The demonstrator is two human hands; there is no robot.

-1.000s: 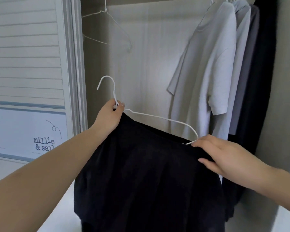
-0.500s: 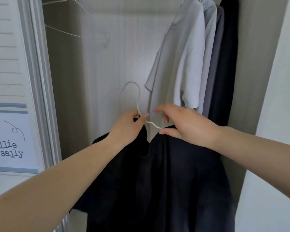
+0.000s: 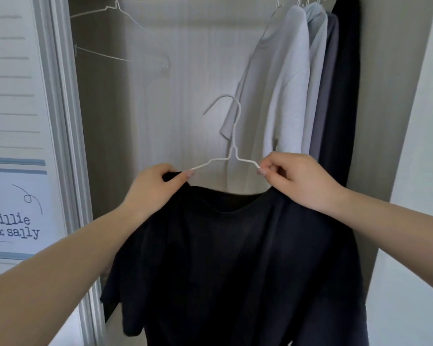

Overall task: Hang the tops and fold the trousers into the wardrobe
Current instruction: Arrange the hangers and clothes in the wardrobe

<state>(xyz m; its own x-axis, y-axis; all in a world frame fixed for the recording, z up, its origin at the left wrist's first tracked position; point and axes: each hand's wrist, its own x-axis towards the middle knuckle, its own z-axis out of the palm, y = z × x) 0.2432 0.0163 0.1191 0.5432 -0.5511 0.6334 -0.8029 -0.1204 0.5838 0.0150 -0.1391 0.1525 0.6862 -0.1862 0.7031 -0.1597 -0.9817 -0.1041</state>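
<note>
**Seat the black top square on its hanger before you lift it to the rail**

Your left hand (image 3: 158, 188) pinches the black top (image 3: 235, 258) at its left shoulder, thumb and fingers closed on the fabric right where the white wire hanger (image 3: 231, 151) runs into the neckline. Your right hand (image 3: 295, 182) pinches the other shoulder, fingertips curled tight round the wire and the cloth together. The top hangs between your hands in front of the open wardrobe (image 3: 175, 83), its collar sagging below the hanger's neck, hook up and not yet on any rail.

To do this step well, draw each shoulder seam outward along the wire until the collar sits centred under the hook; the neckline looks a little slack in the middle, so even both sides before letting go. Then, in my judgement, shift one hand to the hook stem so the wire does not twist, and aim for the gap between the empty hangers (image 3: 125, 38) on the left and the hung tops (image 3: 298, 78) on the right. Wire this thin probably lets fabric slide, so keep it level.

The only readable writing is on the panel (image 3: 15, 211) at the left: "millie & sally" in a typewriter face, under a small curl. No label shows on the garment
</note>
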